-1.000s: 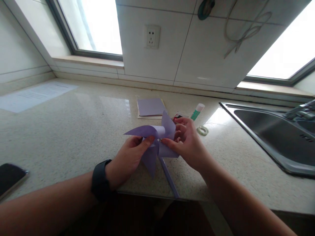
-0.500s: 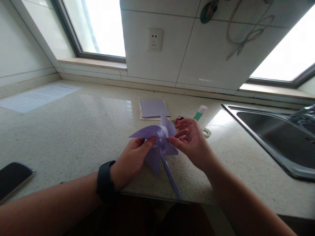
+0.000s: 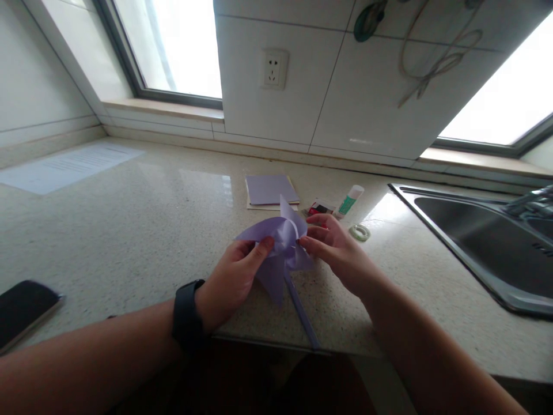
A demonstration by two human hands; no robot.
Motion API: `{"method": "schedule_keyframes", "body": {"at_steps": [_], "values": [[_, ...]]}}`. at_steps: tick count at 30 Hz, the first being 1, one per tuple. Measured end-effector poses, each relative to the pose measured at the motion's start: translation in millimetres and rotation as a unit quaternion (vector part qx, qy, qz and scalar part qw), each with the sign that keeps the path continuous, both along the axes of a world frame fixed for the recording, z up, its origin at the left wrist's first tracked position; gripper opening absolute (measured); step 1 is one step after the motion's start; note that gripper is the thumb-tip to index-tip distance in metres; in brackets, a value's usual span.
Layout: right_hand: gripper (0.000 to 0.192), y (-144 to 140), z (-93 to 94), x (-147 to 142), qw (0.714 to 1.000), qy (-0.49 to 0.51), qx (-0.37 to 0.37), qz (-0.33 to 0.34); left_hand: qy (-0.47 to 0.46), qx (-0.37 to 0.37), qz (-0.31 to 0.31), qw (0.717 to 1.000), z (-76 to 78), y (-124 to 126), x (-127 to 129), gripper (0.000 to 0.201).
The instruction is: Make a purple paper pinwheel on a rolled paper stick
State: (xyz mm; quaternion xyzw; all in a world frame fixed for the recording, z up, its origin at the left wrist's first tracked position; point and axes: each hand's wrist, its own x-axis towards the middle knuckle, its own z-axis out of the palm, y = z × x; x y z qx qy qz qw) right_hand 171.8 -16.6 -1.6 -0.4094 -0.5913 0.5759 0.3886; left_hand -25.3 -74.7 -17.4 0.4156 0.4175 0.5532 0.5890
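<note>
A purple paper pinwheel point(image 3: 271, 279) with curved blades is held just above the counter, close to its front edge. Its purple stick point(image 3: 301, 311) slants down toward that edge. My left hand point(image 3: 231, 282), with a dark watch on the wrist, is closed on the left blades, thumb on top and fingers mostly hidden beneath. At the right side, my right hand point(image 3: 334, 245) is closed at a blade near the centre, thumb tip against the paper. A tiny dark spot shows at that thumb tip, too small to make out.
Behind the pinwheel lie a stack of coloured paper point(image 3: 271, 189), a small red-and-black packet point(image 3: 319, 207), a glue stick point(image 3: 351, 199) and a roll of tape point(image 3: 359, 232). A sink point(image 3: 475, 248) is at right. A phone point(image 3: 28, 311) and printed sheet point(image 3: 71, 164) lie left.
The pinwheel has turned and shifted slightly; its left blade now curls in more. My right hand has moved a little to the right, uncovering more of the packet and tape.
</note>
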Motion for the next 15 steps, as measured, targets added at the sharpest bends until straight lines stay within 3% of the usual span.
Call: {"method": "schedule_keyframes", "body": {"at_steps": [10, 15], "values": [[0.052, -0.5, -2.2, 2.8, 0.999, 0.011, -0.045, 0.027, 0.002, 0.011, 0.018, 1.0, -1.0, -0.5, 0.7, 0.04], [0.05, -0.5, -2.6, 2.1, 0.999, 0.006, -0.023, 0.024, 0.015, 0.01, 0.0, 1.0, 3.8, -2.1, 0.9, 0.044]]}}
